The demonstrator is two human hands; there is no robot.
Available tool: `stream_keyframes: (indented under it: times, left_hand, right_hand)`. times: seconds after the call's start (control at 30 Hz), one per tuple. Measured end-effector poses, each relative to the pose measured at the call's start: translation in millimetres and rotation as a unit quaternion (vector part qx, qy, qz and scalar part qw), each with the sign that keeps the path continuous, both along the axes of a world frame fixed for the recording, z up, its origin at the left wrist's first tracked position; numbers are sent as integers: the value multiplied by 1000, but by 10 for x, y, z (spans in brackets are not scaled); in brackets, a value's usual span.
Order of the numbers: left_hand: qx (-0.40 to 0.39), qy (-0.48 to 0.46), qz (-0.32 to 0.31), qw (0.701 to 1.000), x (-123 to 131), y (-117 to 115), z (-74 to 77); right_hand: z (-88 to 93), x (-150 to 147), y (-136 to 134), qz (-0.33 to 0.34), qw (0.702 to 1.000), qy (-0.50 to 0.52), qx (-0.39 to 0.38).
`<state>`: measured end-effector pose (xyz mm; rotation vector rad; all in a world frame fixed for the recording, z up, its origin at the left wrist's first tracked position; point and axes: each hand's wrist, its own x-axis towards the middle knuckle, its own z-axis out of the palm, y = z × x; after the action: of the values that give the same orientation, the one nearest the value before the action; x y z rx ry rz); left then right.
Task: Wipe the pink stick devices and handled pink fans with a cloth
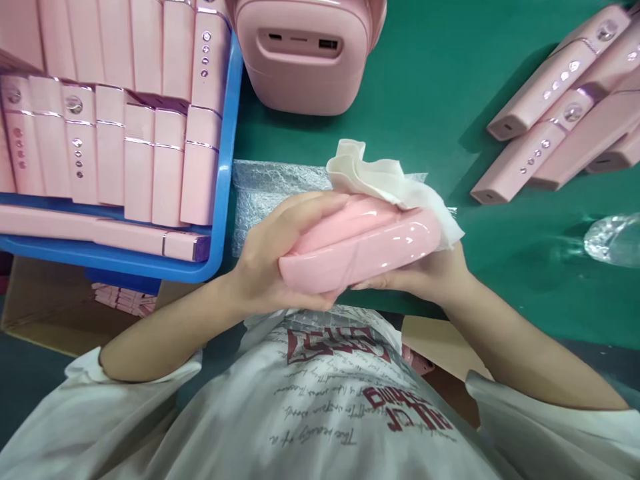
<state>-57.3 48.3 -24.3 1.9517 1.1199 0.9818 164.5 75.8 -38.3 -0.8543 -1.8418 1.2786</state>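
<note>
A glossy pink plastic casing (365,257), rounded at its ends, is held up at a tilt in front of my chest. My left hand (273,260) wraps around its left end, thumb on top and fingers beneath. At the other end, my right hand (433,273) grips a white cloth (400,183) against the casing. The cloth drapes over the casing's far side and right end. Most of my right fingers are hidden behind the casing and cloth. Under the hands, a sheet of bubble wrap (275,183) lies on the green table mat (425,80).
A blue tray (220,247) at the left holds several pink stick-shaped devices (107,143). A pink device with ports (310,73) stands at the back. More pink sticks (533,150) lie at the right, near a clear transparent object (613,240). Cardboard boxes (50,313) sit below the table.
</note>
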Motion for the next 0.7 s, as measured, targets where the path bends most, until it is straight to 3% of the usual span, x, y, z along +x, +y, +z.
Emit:
stream_keyframes:
  times: [0.33,0.6,0.7]
  left_hand:
    - [-155,-105,59,981,-90,19,-54]
    - [-47,-111,21,992,-52,-146,-149]
    - [-42,-85,48,994,-21,-124,-119]
  right_hand:
    - [19,-43,29,38,999,-29,-12]
    - [-3,39,152,102,994,-17,28]
    - [-2,65,156,113,993,-36,11]
